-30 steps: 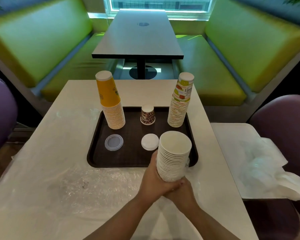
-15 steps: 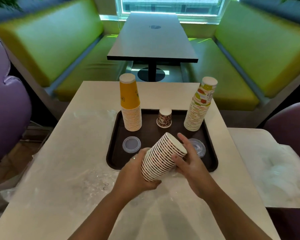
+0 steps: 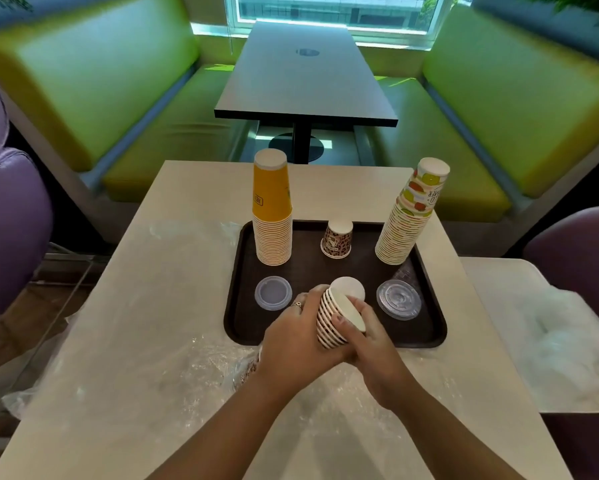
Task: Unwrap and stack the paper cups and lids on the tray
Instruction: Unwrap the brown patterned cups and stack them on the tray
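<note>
Near table (image 3: 173,306): pale, smooth, matte top; it carries the tray and the wrap.
Green benches (image 3: 93,84): padded, glossy seats on both sides of a dark table (image 3: 305,81) beyond.
Plastic wrap (image 3: 145,362): clear, crinkled film spread over the near table's front and left part, under both forearms.
Side surface (image 3: 498,292): white, just right of the table, with a heap of translucent white plastic (image 3: 561,341) on it.
Tray (image 3: 239,271): dark brown, rectangular with rounded corners and a low raised rim; it lies on the table's far half.
Yellow cup stack (image 3: 272,209): tall, upside down, ribbed with paper rims, at the tray's back left corner.
Fruit-print cup stack (image 3: 408,216): tall, upside down, leaning right, at the back right corner.
Held cup stack (image 3: 339,317): short nested paper cups with striped rims, tilted on their side over the tray's front edge, white base facing up and away.
Left hand (image 3: 291,337): wraps the stack's left side, a ring on one finger.
Right hand (image 3: 370,337): grips the stack from the right, thumb across the base.
Clear lids (image 3: 399,299): ridged round discs, front right of the tray, just right of the held stack.
Small patterned cup (image 3: 337,239): single, upside down, between the tall stacks.
Frosted lid (image 3: 273,292): round, flat, front left of the tray, near the left hand's fingers.
</note>
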